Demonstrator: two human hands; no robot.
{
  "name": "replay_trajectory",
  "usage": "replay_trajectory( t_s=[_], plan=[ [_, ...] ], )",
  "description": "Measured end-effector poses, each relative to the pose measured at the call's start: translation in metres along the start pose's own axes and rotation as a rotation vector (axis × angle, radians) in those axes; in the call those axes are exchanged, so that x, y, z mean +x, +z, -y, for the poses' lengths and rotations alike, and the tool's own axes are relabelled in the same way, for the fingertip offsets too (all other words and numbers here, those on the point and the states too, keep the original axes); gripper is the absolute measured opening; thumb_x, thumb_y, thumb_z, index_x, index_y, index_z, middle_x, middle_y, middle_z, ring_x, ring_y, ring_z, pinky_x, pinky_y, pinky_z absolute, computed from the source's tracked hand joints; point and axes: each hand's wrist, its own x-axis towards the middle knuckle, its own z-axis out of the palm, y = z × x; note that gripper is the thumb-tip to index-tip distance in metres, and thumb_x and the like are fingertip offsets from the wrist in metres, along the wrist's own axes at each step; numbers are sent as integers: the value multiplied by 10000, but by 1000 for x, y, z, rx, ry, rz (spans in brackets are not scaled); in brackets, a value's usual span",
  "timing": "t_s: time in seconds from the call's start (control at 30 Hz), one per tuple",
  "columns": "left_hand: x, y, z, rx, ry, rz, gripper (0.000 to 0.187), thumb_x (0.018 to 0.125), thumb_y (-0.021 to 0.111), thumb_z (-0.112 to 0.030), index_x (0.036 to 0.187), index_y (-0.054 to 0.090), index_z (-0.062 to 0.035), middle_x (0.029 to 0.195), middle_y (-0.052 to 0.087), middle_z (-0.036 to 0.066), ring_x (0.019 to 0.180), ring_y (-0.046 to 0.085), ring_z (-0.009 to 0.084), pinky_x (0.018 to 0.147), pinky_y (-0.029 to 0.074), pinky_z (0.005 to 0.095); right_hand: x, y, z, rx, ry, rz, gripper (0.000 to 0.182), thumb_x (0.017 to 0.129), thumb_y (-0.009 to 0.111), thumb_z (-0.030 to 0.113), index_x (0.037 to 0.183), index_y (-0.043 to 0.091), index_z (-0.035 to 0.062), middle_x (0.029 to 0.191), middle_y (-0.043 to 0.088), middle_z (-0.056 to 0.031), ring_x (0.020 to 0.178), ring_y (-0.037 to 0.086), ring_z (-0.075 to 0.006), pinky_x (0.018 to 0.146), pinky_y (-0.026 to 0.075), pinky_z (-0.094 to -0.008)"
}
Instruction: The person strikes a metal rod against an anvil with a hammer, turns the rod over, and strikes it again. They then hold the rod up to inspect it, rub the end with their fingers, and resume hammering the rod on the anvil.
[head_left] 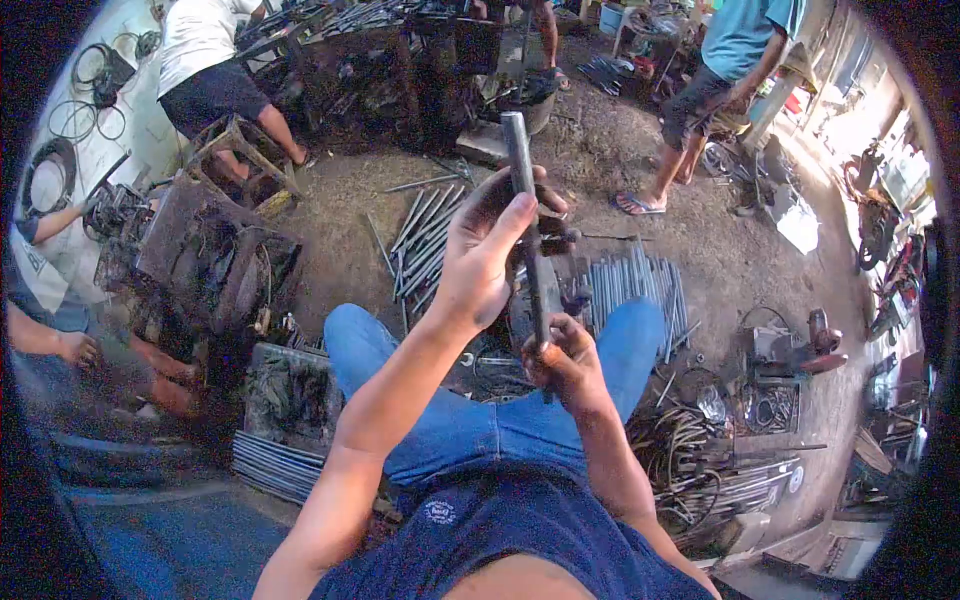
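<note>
A dark metal bar (518, 150) stands nearly upright in front of me, above my knees. My left hand (492, 245) wraps round its upper part, with the thumb lying along the bar. Lower down, my right hand (565, 362) grips the bar near its bottom end. Behind the bar is a dark metal device, partly hidden by my hands. Metal rods (428, 235) lie on the ground beyond my left knee, and more rods (635, 280) lie by my right knee.
Co-workers are at the upper left (205, 60), upper right (735, 50) and far left (45, 340). A rusty metal frame (240, 165) stands at the left. Rods (275, 465) lie lower left. Curved metal pieces (690, 450) and a machine (775, 350) are at the right.
</note>
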Motion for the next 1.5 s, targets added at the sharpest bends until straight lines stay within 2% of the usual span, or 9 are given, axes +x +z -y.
replay_trajectory(
  t_s=[0.23, 0.3, 0.53, 0.63, 0.9, 1.17, 1.23, 1.33, 1.5],
  plan=[
    [13, -21, -2, -306, -63, 31, 306, 963, 474, -199, 1212, 473, -21, 960, 607, 110, 908, 609, 198, 825, 517, 388, 22, 8, -2, 32, 60, 41, 359, 797, 718, 303, 955, 491, 75, 759, 584, -101, 560, 519, -137, 477, 393, -248],
    [17, -25, -6, -366, -157, 114, 328, 979, 388, -272, 1234, 425, -71, 973, 577, 105, 928, 607, 224, 632, 609, 363, 24, 6, -4, 56, 87, 78, 347, 815, 696, 294, 992, 514, 57, 779, 606, -75, 588, 529, -114, 501, 407, -239],
    [23, -31, -12, -284, -113, 58, 327, 981, 378, -286, 1220, 444, -73, 957, 579, 114, 882, 624, 237, 621, 600, 358, 29, 16, 3, -6, 124, 31, 299, 839, 657, 265, 1012, 561, 41, 768, 591, -17, 604, 520, -86, 521, 401, -224],
    [24, -30, -15, -317, -128, 27, 333, 980, 392, -290, 1216, 449, -62, 956, 580, 115, 847, 626, 234, 617, 585, 367, 33, 17, 7, -25, 76, 8, 302, 819, 684, 253, 966, 544, 29, 728, 576, -73, 523, 507, -143, 452, 377, -257],
    [29, -20, -12, -318, -89, 37, 289, 964, 470, -234, 1189, 470, -53, 948, 582, 97, 831, 604, 208, 766, 526, 370, 32, 13, 10, 24, 82, -11, 323, 807, 699, 262, 971, 563, 21, 743, 585, -69, 542, 512, -131, 468, 388, -254],
    [25, -21, 2, -201, -55, -5, 266, 955, 492, -199, 1180, 484, -60, 947, 589, 94, 811, 611, 199, 733, 528, 331, 31, 14, 7, -68, -32, -56, 377, 804, 705, 291, 1011, 531, 29, 746, 576, -46, 585, 538, -120, 493, 413, -248],
    [25, -24, 6, -187, -71, 8, 283, 958, 479, -198, 1192, 479, -40, 945, 592, 105, 828, 611, 209, 747, 527, 353, 29, 10, 5, -63, -3, -37, 307, 836, 669, 214, 1062, 560, 37, 788, 607, -18, 664, 555, -98, 581, 445, -240],
    [23, -25, 7, -313, -130, 57, 310, 965, 453, -215, 1202, 472, -17, 944, 596, 113, 858, 611, 223, 778, 521, 381, 25, 9, 1, -48, 29, -63, 358, 811, 700, 306, 990, 518, 55, 750, 574, -39, 589, 535, -108, 489, 412, -228],
    [14, -27, 12, -340, -148, 53, 308, 967, 461, -223, 1221, 469, -49, 960, 611, 116, 874, 645, 248, 763, 547, 383, 10, 10, -4, -12, 34, -87, 302, 842, 659, 272, 1014, 540, 54, 777, 599, -40, 620, 542, -94, 526, 420, -217]
  ],
)
